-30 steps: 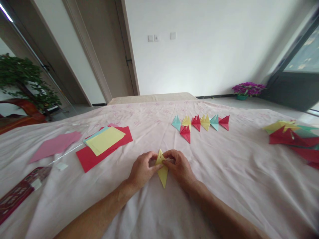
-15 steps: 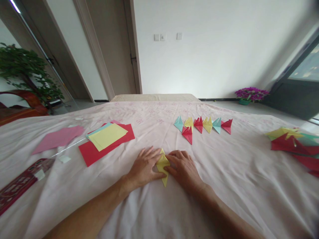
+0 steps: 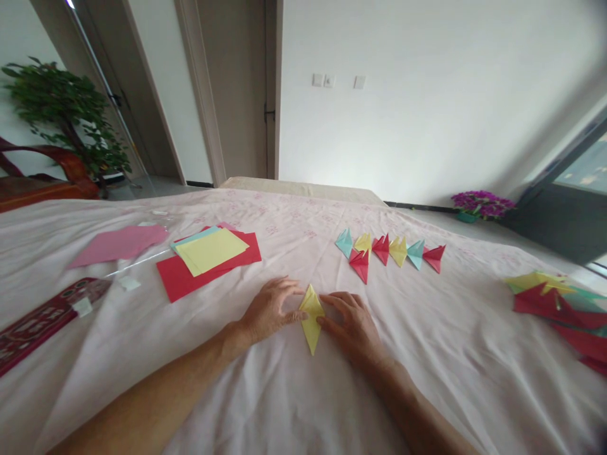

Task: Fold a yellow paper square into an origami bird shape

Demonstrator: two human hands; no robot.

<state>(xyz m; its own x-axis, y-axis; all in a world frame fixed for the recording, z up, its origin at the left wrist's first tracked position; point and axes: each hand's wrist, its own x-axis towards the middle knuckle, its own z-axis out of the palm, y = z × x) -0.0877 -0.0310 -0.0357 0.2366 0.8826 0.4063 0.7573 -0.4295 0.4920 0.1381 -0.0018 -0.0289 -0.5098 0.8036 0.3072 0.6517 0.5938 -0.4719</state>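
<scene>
A yellow origami paper, folded into a narrow diamond, lies on the cloth with one point towards me. My left hand is at its left edge, thumb on the paper and fingers curved by its upper side. From the right, my right hand holds the opposite edge between thumb and bent index finger. Beyond my hands, several small folded paper pieces, among them a red one and a blue one, lie in a row.
Left of my hands lie yellow sheets on red paper, pink paper and a dark red packet. Larger folded papers are piled at the far right. A wrinkled pale pink cloth covers the table.
The paper's upper flap, raised apart before, now lies in line as one diamond. My left hand has drawn back slightly off the paper's face. The view has tilted and shifted.
</scene>
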